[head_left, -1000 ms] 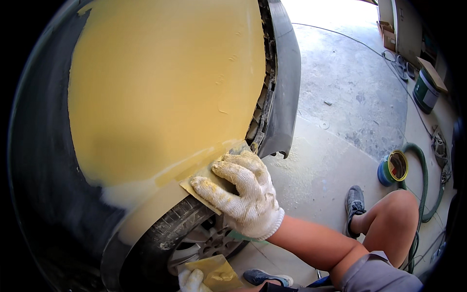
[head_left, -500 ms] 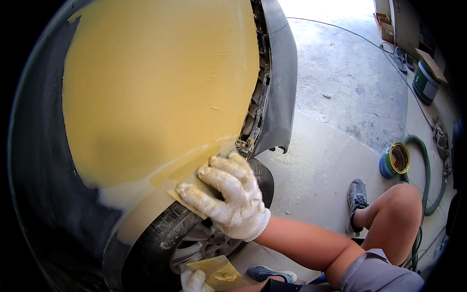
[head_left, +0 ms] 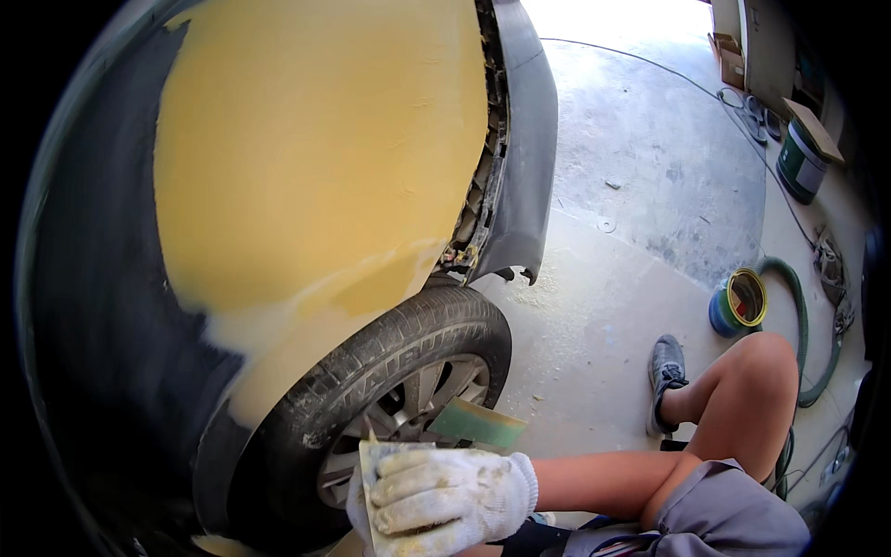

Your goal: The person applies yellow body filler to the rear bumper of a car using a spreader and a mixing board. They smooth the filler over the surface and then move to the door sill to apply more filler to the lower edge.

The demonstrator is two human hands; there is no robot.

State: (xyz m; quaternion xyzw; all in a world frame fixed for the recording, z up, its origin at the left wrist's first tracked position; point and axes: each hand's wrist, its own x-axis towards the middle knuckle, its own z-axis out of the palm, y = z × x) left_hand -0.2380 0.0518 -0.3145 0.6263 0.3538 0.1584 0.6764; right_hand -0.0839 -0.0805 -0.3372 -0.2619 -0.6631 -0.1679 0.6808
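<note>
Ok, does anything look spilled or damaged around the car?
Yes: pale crumbs litter the floor beside the wheel, as if spilled. A ragged gap separates the yellow panel from the grey panel, exposing jagged parts.

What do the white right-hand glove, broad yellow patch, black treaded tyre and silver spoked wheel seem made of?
White right-hand glove: knitted fabric, possibly cotton, matte; ribbed cuff.
Broad yellow patch: probably paste or filler, smooth, fairly matte; uneven, smeared edges.
Black treaded tyre: rubber, dull, dusty; moulded grooves.
Silver spoked wheel: likely metal, satin; pale highlights, though plastic is possible.
</note>
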